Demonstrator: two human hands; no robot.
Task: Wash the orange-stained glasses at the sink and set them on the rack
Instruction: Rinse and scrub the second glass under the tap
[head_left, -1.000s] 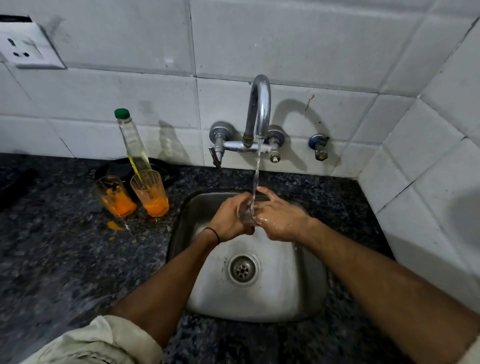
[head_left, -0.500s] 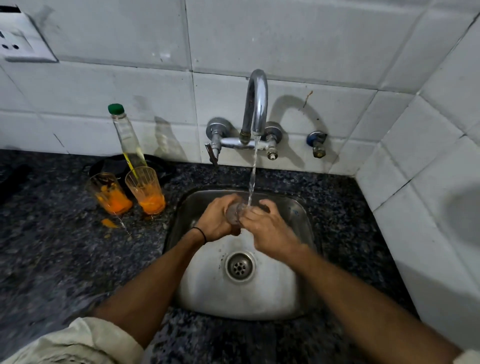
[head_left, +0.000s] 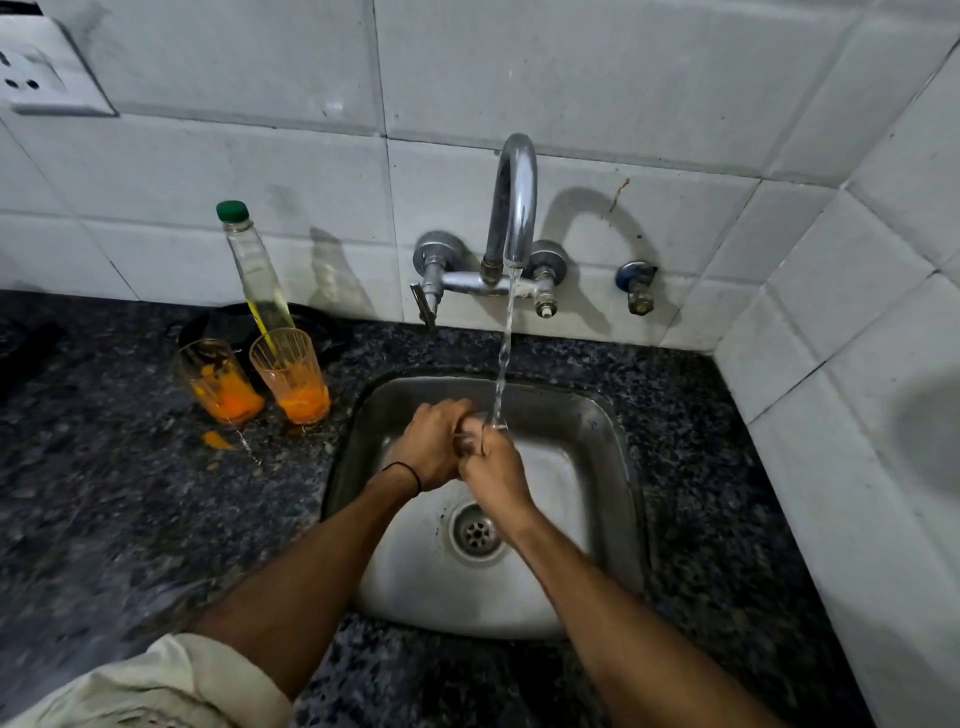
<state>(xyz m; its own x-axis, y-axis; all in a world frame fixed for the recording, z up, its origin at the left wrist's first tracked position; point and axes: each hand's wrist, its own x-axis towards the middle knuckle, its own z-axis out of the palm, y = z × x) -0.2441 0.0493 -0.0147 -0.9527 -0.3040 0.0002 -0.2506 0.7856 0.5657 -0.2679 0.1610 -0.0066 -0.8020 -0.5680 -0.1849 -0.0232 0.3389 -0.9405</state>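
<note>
Both hands meet at centre frame, over the sink (head_left: 602, 415). The left hand (head_left: 428, 447) has its fingers curled round the glass (head_left: 470, 441). The right hand (head_left: 493, 475) closes on it from the other side, fingers curled too. So both are grasping the one glass. Little of it shows (a clear glint between the knuckles, rim towards the water), so we cannot tell its tilt.

Why held so: the tap (head_left: 514, 208), upper centre, runs a thin stream that lands at the rim, just by the right fingers. We judge the glass is held in the stream and above the basin so that run-off goes to the drain (head_left: 475, 532) just below. A two-handed hold suits wet, slippery glass, one hand steadying and one rubbing (which does which we cannot tell).

Glass relative to grip: sandwiched between the hands and touching both, with the left hand on its left and the right hand at lower right.

Glass A (head_left: 221, 382) and glass B (head_left: 293, 376) stand upright, just beside each other, on the counter (head_left: 130, 519) left of centre, near the sink's left edge. Both have orange residue in the bottom, and an orange spot (head_left: 215, 439) lies just in front of A. We judge them queued there for washing. A bottle (head_left: 254, 265) stands behind them. No rack is in view.
</note>
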